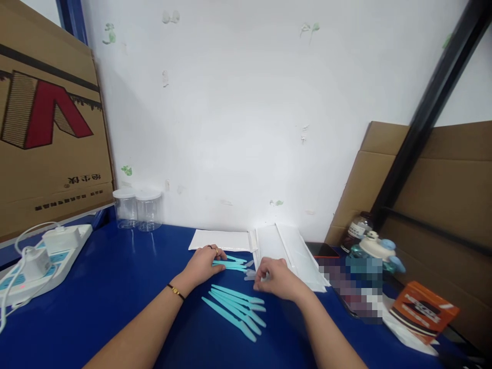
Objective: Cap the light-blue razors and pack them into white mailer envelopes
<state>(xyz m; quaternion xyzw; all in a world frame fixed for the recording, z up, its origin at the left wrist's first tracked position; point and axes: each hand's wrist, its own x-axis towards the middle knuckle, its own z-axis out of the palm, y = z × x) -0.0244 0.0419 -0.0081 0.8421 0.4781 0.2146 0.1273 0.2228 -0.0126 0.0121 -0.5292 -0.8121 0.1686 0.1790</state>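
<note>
My left hand (205, 264) is closed round the left ends of several turquoise eyebrow razors (232, 264), thumb in front and fingers behind. To the right of these, small translucent plastic caps (249, 274) lie on the blue table. My right hand (274, 279) is beside the caps with its fingertips curled together; what they pinch, if anything, is hidden. Closer to me, more turquoise razors (234, 310) lie fanned out on the table, their blade ends pointing right and touching neither hand.
White packets (223, 240) and clear sleeves (284, 256) lie by the wall. Lidded clear jars (149, 211) and a power strip (57, 256) stand left. On the right are a teal bottle (372, 251), a brown bottle (357, 230) and an orange box (425, 310).
</note>
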